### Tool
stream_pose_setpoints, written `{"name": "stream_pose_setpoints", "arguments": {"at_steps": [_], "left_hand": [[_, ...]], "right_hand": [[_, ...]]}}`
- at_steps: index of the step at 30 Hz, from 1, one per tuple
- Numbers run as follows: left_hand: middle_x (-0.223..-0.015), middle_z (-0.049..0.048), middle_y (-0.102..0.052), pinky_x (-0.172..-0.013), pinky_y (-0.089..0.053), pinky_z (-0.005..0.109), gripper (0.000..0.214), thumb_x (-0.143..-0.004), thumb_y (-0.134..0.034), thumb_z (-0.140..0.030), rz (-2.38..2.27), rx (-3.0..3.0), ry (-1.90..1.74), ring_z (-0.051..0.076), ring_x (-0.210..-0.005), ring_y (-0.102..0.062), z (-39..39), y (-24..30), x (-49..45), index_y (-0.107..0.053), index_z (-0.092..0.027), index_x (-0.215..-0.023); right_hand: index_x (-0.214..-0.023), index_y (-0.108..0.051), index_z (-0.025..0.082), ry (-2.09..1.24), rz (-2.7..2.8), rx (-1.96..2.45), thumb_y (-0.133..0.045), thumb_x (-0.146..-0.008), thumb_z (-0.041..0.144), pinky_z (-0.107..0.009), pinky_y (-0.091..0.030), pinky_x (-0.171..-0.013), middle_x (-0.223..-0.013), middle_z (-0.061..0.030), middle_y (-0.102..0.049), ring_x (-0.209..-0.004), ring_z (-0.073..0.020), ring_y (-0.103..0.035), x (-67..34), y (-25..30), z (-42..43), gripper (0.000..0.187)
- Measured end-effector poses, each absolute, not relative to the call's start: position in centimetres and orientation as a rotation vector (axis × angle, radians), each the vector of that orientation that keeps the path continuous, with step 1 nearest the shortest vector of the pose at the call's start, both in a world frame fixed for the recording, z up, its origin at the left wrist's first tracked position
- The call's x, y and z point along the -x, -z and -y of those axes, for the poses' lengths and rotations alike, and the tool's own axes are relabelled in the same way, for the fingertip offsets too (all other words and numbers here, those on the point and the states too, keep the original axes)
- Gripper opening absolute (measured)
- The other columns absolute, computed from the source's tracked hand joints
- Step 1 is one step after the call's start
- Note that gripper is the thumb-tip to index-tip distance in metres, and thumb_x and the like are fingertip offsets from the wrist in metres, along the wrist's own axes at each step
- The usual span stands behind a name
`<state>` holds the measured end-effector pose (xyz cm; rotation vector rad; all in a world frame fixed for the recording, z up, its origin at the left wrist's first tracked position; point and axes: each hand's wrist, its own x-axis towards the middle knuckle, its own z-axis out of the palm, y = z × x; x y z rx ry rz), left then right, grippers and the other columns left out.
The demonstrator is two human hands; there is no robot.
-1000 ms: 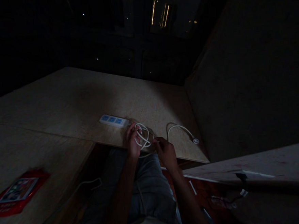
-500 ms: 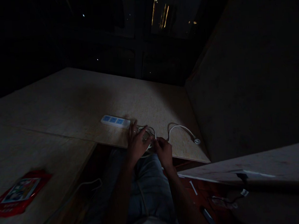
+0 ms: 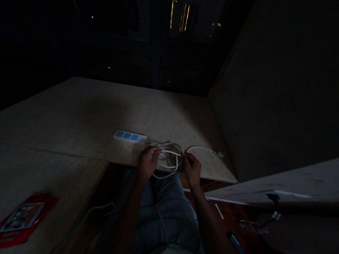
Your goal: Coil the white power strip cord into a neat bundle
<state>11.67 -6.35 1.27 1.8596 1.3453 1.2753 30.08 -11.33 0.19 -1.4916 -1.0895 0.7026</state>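
A white power strip point(image 3: 130, 138) with blue socket faces lies on the pale tabletop point(image 3: 98, 105). Its white cord point(image 3: 170, 165) is gathered in loose loops at the table's front edge. My left hand point(image 3: 147, 162) pinches the loops on their left side, thumb and fingers together. On the right side, my right hand point(image 3: 192, 168) is closed on the cord with its fingertips. From there the cord's free end curves right to a plug point(image 3: 220, 154), which looks blurred. Some loops hang a little over the edge above my lap.
A red packet point(image 3: 23, 220) lies on the left part of the table. Another pale cable point(image 3: 101, 207) hangs by the left table edge. A dark panel point(image 3: 272, 96) rises on the right. On the reddish floor are a dark slim object point(image 3: 235, 244) and a white strip point(image 3: 219, 211).
My hands have moved apart, the left to the left and the right to the right. The loops between them are spread wider, and the plug has shifted slightly up and left.
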Motion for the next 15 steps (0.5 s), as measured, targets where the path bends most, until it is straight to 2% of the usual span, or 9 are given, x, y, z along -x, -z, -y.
{"name": "stream_pose_setpoints", "arguments": {"at_steps": [3,5,8,11,15], "left_hand": [[-0.082,0.0071,-0.071,-0.081,-0.052,0.034,0.031,-0.085,-0.057,-0.046,-1.393,-1.245,-1.497,0.02,-0.08,-0.066,5.8,-0.1,-10.8,-0.065,-0.016,-0.082],[-0.081,0.0073,-0.07,-0.08,-0.054,0.038,0.033,-0.082,-0.059,-0.049,-1.313,-0.835,-1.573,0.021,-0.08,-0.068,5.4,0.2,-10.1,-0.061,-0.016,-0.082],[-0.084,0.0071,-0.07,-0.083,-0.055,0.044,0.022,-0.084,-0.059,-0.038,-1.17,-0.37,-1.612,0.022,-0.082,-0.07,5.2,0.1,-8.9,-0.055,-0.016,-0.085],[-0.088,0.0078,-0.069,-0.087,-0.054,0.048,0.009,-0.085,-0.054,-0.025,-1.116,-0.162,-1.592,0.021,-0.083,-0.07,5.3,-0.2,-7.8,-0.053,-0.017,-0.084],[-0.093,0.01,-0.066,-0.089,-0.053,0.049,0.01,-0.087,-0.049,-0.024,-1.091,-0.046,-1.534,0.022,-0.089,-0.069,5.5,0.3,-7.4,-0.052,-0.016,-0.082]], "right_hand": [[-0.091,-0.071,0.012,-0.639,1.067,1.52,-0.053,-0.085,0.048,-0.03,-0.047,-0.074,-0.085,-0.0086,-0.072,-0.08,-0.0211,-0.064,-31.1,0.4,11.1,0.04],[-0.092,-0.071,0.012,-0.608,1.058,1.547,-0.053,-0.085,0.048,-0.031,-0.048,-0.078,-0.089,-0.0105,-0.073,-0.084,-0.0227,-0.065,-31.7,0.9,10.9,0.041],[-0.094,-0.071,0.012,-0.596,1.066,1.581,-0.052,-0.085,0.049,-0.033,-0.048,-0.08,-0.092,-0.0123,-0.073,-0.086,-0.0241,-0.066,-32.3,1.7,10.8,0.042],[-0.094,-0.071,0.012,-0.595,1.081,1.604,-0.051,-0.085,0.049,-0.033,-0.048,-0.079,-0.092,-0.0127,-0.073,-0.085,-0.0247,-0.066,-32.5,2.3,10.7,0.043],[-0.094,-0.071,0.012,-0.59,1.08,1.599,-0.051,-0.085,0.049,-0.033,-0.047,-0.079,-0.092,-0.0124,-0.073,-0.085,-0.0243,-0.066,-32.5,2.8,10.4,0.043]]}}
